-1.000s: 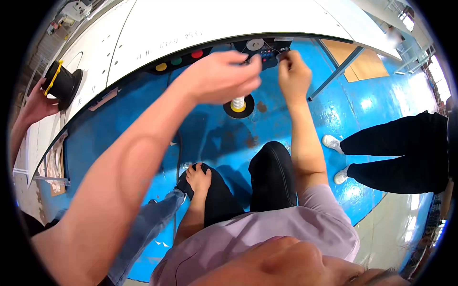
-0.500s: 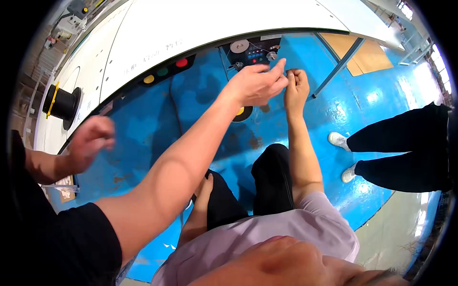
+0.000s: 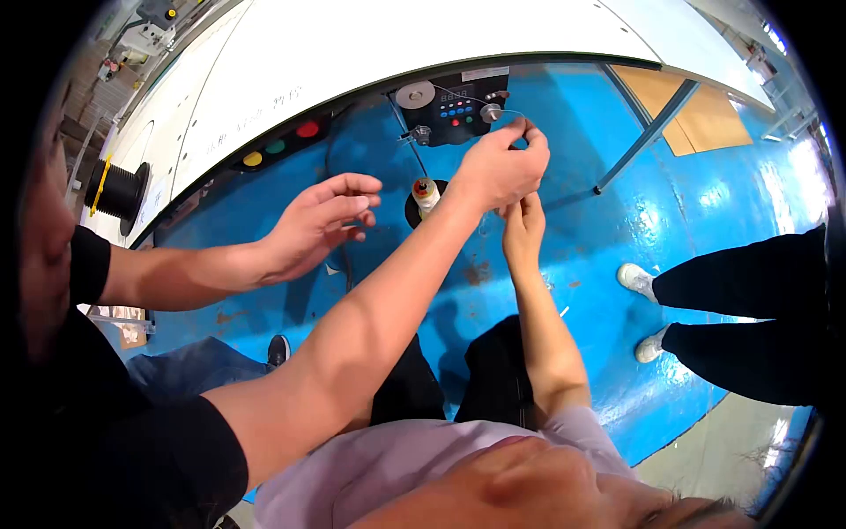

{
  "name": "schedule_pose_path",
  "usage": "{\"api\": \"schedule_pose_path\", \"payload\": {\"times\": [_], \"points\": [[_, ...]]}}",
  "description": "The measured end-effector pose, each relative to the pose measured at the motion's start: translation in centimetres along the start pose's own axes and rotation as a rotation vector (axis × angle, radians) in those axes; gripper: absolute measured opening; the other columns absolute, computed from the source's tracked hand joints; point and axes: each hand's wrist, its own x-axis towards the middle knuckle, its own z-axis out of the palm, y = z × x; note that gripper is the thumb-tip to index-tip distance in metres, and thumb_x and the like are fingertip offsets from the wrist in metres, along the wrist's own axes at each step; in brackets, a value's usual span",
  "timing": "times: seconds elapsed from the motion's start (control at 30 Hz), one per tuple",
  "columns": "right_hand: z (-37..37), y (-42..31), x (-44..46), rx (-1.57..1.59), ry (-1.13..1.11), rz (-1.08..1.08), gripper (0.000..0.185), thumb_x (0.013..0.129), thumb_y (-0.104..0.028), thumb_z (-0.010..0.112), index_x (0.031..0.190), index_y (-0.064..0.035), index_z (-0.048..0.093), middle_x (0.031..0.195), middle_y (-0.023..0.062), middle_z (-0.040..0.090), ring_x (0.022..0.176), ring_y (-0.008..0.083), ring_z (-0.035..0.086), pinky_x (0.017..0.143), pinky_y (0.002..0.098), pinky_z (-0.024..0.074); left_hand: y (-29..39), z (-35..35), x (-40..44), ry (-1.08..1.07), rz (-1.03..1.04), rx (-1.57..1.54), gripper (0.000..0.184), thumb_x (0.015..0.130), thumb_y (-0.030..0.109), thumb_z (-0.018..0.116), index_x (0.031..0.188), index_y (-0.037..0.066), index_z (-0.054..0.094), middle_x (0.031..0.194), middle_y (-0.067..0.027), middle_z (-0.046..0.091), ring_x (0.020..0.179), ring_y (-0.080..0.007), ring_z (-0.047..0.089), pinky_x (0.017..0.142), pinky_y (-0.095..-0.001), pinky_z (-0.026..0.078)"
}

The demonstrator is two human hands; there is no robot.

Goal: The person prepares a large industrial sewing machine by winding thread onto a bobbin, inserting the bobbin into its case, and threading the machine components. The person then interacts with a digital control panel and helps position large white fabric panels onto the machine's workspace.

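My right hand (image 3: 523, 231) is raised, its thumb and fingers pressed together. Its fingertips sit just under a co-worker's right hand (image 3: 509, 167), which partly covers them, so what they hold cannot be made out. The co-worker pinches a thin thread (image 3: 514, 112) that runs from a small round guide wheel (image 3: 490, 113) on a black control box (image 3: 456, 108). A larger pale disc (image 3: 415, 94) is on the same box. Behind the co-worker's arm, my left hand is hidden. The co-worker's left hand (image 3: 326, 220) hovers with fingers apart, holding nothing visible.
Below the box stands a white thread cone (image 3: 426, 196) on a dark round base. A white tabletop (image 3: 370, 44) carries a black spool (image 3: 115, 187). Coloured buttons (image 3: 276, 146) line its underside. A metal table leg (image 3: 648, 132) and another person's legs (image 3: 740, 273) are at right.
The co-worker's right hand moved right and is now above mine, its fingers at the thread. Their left hand came in from the left. My left hand, earlier by my knee, is now hidden.
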Motion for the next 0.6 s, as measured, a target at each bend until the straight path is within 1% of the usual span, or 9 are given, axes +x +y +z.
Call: {"api": "schedule_pose_path", "payload": {"times": [0.17,0.2,0.23,0.3,0.33,0.4,0.47,0.53,0.6], "points": [[-2.7,-1.2,-2.6,-0.088,-0.196,0.068,0.015,0.1,-0.012,0.05,0.09,-0.0027,0.057,0.068,0.0012,0.052,0.062,0.0066,0.045,0.056,0.0254,0.0374,-1.6,-0.8,1.4,0.056,-0.051,0.208,0.016,0.085,0.02,0.071,0.075,0.007,0.068,0.064,-0.0011,0.065,0.064,-0.0138,0.062,0.058,-0.029,0.049],[-3.1,-0.5,-3.4,-0.129,-0.236,0.092,0.012,0.097,-0.012,0.053,0.091,-0.0028,0.058,0.068,0.0041,0.058,0.061,0.0123,0.053,0.059,0.0299,0.0427,-1.3,-0.7,1.6,0.06,-0.053,0.217,0.017,0.084,0.02,0.072,0.074,0.007,0.067,0.064,-0.001,0.064,0.063,-0.0136,0.062,0.058,-0.0289,0.048],[-3.5,-0.4,-4.2,-0.131,-0.241,0.093,0.012,0.097,-0.012,0.053,0.091,-0.0028,0.058,0.068,0.0041,0.058,0.061,0.0123,0.053,0.059,0.0299,0.0427,-1.0,-0.6,1.6,0.059,-0.048,0.216,0.017,0.083,0.02,0.072,0.073,0.007,0.067,0.064,-0.001,0.064,0.063,-0.0134,0.061,0.057,-0.0287,0.048],[-3.7,-1.2,-5.4,-0.464,-0.545,-0.047,0.014,0.093,-0.015,0.058,0.098,-0.0019,0.058,0.075,0.0123,0.061,0.072,0.0259,0.061,0.067,0.0364,0.048,-0.5,-0.5,1.7,0.054,-0.037,0.214,0.018,0.082,0.019,0.072,0.071,0.007,0.066,0.063,-0.001,0.063,0.062,-0.0129,0.061,0.055,-0.0283,0.048],[-3.6,-1.7,-5.7,-0.462,-0.547,-0.056,0.014,0.093,-0.015,0.058,0.098,-0.0019,0.058,0.075,0.0123,0.061,0.072,0.0259,0.061,0.067,0.0364,0.048,-0.3,-0.4,1.9,0.054,-0.029,0.216,0.018,0.082,0.019,0.073,0.07,0.007,0.066,0.063,-0.001,0.063,0.062,-0.0127,0.061,0.055,-0.0282,0.047],[-3.2,-3.4,-6.5,-0.858,-0.914,-0.304,0.022,0.085,-0.022,0.066,0.094,-0.0024,0.063,0.085,0.0168,0.067,0.08,0.0347,0.067,0.072,0.0443,0.0538,-0.4,-0.1,2.0,0.059,-0.021,0.223,0.019,0.081,0.018,0.073,0.068,0.007,0.065,0.063,-0.0009,0.063,0.061,-0.0123,0.06,0.053,-0.0278,0.047],[-1.9,-3.8,-8.2,-0.907,-0.954,-0.328,0.024,0.083,-0.024,0.068,0.093,-0.0025,0.063,0.087,0.017,0.067,0.082,0.0347,0.067,0.073,0.0441,0.0544,0.2,0.0,1.8,0.05,-0.021,0.206,0.02,0.08,0.018,0.074,0.066,0.007,0.065,0.062,-0.0009,0.062,0.06,-0.0119,0.059,0.052,-0.0275,0.047],[-0.2,-3.5,-9.6,-0.927,-0.976,-0.319,0.027,0.08,-0.026,0.07,0.091,-0.0024,0.063,0.088,0.0171,0.068,0.084,0.0351,0.067,0.074,0.0441,0.0548,1.0,0.2,1.6,0.034,-0.001,0.193,0.017,0.08,0.021,0.074,0.074,0.008,0.064,0.073,-0.0033,0.06,0.071,-0.0159,0.057,0.06,-0.0312,0.045],[0.8,-0.3,-11.3,-0.825,-0.931,-0.283,0.027,0.081,-0.027,0.07,0.091,-0.0027,0.063,0.087,0.0175,0.067,0.083,0.0363,0.067,0.075,0.0457,0.0547,2.9,0.2,0.3,-0.023,-0.058,0.025,0.017,0.08,0.024,0.074,0.083,0.01,0.063,0.085,-0.0057,0.057,0.081,-0.0199,0.054,0.068,-0.0349,0.043]]}}
